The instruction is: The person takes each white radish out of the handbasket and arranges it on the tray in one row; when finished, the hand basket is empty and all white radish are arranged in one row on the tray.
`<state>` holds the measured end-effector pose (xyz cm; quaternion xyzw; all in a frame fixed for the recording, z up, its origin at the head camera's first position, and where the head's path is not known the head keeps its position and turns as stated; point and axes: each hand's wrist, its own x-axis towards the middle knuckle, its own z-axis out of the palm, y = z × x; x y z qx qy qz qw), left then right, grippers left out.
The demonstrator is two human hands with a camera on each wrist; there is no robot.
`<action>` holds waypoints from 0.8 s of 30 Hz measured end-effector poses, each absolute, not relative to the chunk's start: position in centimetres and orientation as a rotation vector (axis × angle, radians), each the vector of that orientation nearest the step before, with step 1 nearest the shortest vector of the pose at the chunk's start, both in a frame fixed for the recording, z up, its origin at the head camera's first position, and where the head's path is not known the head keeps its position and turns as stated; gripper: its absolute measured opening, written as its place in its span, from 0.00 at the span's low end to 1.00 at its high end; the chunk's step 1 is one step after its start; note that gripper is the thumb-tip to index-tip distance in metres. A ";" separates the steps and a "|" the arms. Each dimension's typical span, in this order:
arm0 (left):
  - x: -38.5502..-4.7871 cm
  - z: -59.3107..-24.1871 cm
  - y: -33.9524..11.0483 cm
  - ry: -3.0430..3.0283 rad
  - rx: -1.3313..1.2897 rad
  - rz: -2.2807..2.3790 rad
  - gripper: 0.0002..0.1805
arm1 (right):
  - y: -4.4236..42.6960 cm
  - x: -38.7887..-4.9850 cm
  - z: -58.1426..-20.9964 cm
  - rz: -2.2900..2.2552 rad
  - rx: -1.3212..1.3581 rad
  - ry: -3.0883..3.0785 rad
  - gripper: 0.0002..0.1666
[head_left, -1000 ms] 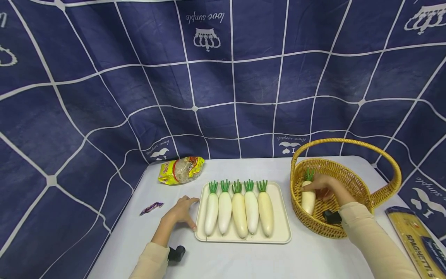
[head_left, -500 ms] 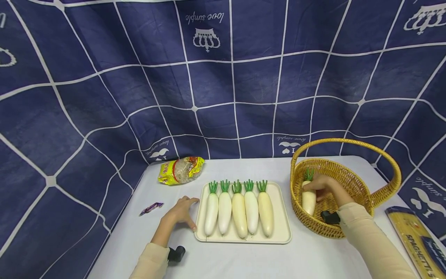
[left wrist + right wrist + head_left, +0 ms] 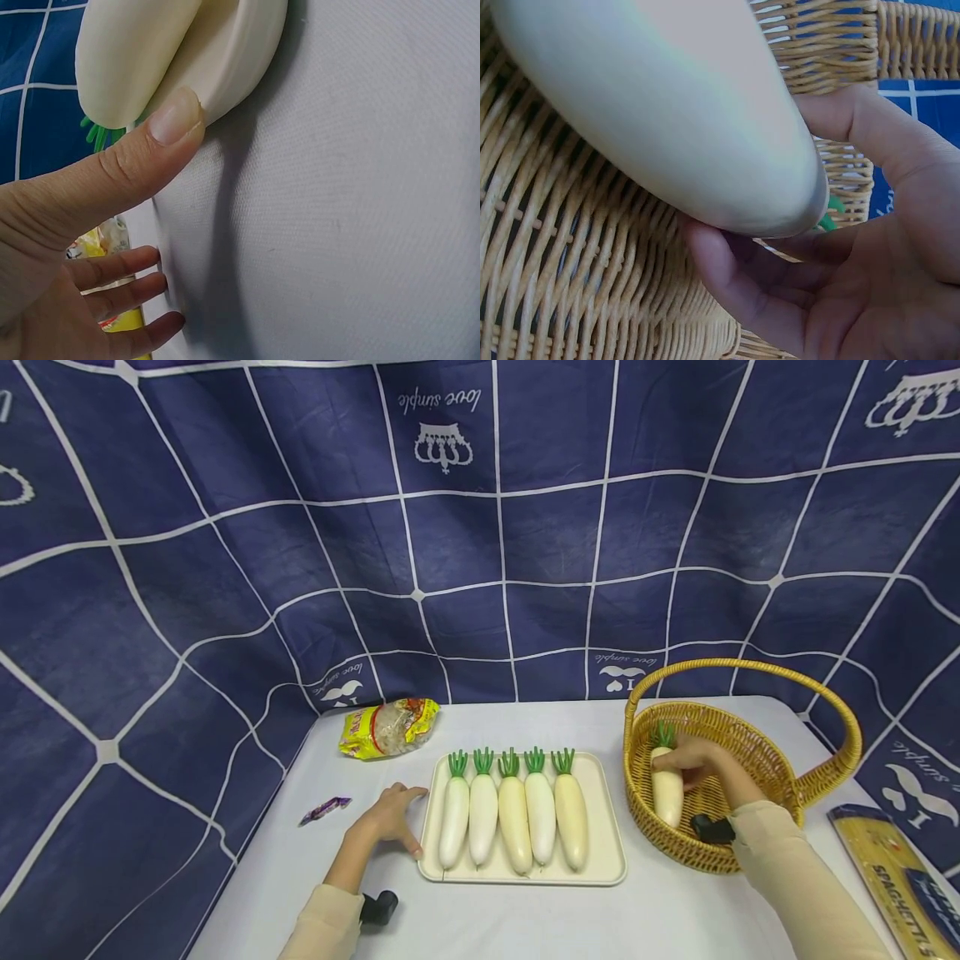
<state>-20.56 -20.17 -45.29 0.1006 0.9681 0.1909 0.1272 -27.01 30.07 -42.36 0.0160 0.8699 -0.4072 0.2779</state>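
A white radish (image 3: 667, 793) with green stalks lies inside the wicker basket (image 3: 720, 857) at the right. My right hand (image 3: 692, 757) grips it near its leafy end; in the right wrist view, thumb and fingers curve round the radish (image 3: 667, 112). Several more radishes (image 3: 513, 827) lie side by side on a cream tray (image 3: 606, 860) in the middle, leaves to the back. Beside the tray's left edge my left hand (image 3: 392, 817) rests with fingers spread and relaxed. In the left wrist view, its thumb (image 3: 172, 124) touches or nearly touches the tray's rim.
A yellow food packet (image 3: 390, 728) lies at the back left, and a small purple-wrapped candy (image 3: 324, 811) nearer on the left. At the right edge is a spaghetti pack (image 3: 892, 877). The basket's tall handle (image 3: 738, 663) arches over it. A blue checked cloth (image 3: 465, 543) hangs behind.
The radish in the basket has shifted slightly to the right and nearer, and my right fingers have drawn in around it. The left hand stays in place by the tray.
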 end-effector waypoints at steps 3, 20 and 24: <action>-20.4 -45.1 -20.0 2.804 0.258 0.559 0.55 | 30.4 -26.9 -42.1 -1.071 0.007 2.357 0.28; -20.7 -45.5 -20.1 2.803 0.244 0.566 0.56 | 31.9 -25.6 -40.1 -1.373 -0.161 2.369 0.33; -20.7 -45.5 -20.0 2.802 0.240 0.547 0.56 | 31.9 -24.7 -39.5 -1.426 -0.152 2.390 0.35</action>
